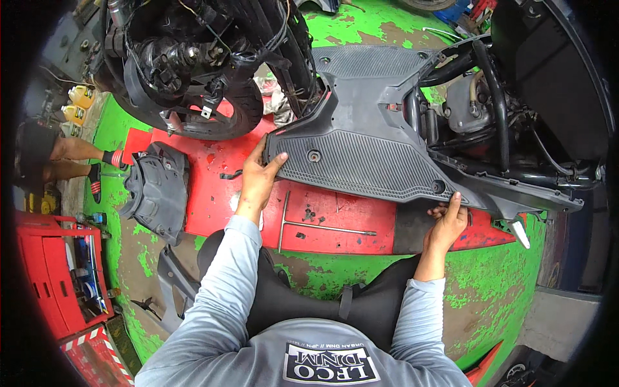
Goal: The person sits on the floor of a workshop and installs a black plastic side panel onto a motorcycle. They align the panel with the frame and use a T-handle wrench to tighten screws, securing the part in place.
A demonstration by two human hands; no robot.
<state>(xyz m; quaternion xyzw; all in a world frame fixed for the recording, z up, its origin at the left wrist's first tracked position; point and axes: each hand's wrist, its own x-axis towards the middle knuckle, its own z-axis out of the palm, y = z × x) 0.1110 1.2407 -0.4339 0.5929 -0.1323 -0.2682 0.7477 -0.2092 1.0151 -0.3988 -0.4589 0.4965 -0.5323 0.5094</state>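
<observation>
Green paint is worn into ragged patches across the floor (pixel 477 271), partly covered by a flat red platform (pixel 371 216). Over it, against black tubular framework (pixel 495 97), a ribbed, matte-grey plastic panel (pixel 367 126) is held. Its left corner is clamped between thumb and fingers of the left hand (pixel 260 177); its near right edge is gripped by the right hand (pixel 448 222), thumb uppermost, fingers curled beneath. Yellow jugs (pixel 81 97) are lined up leftward.
</observation>
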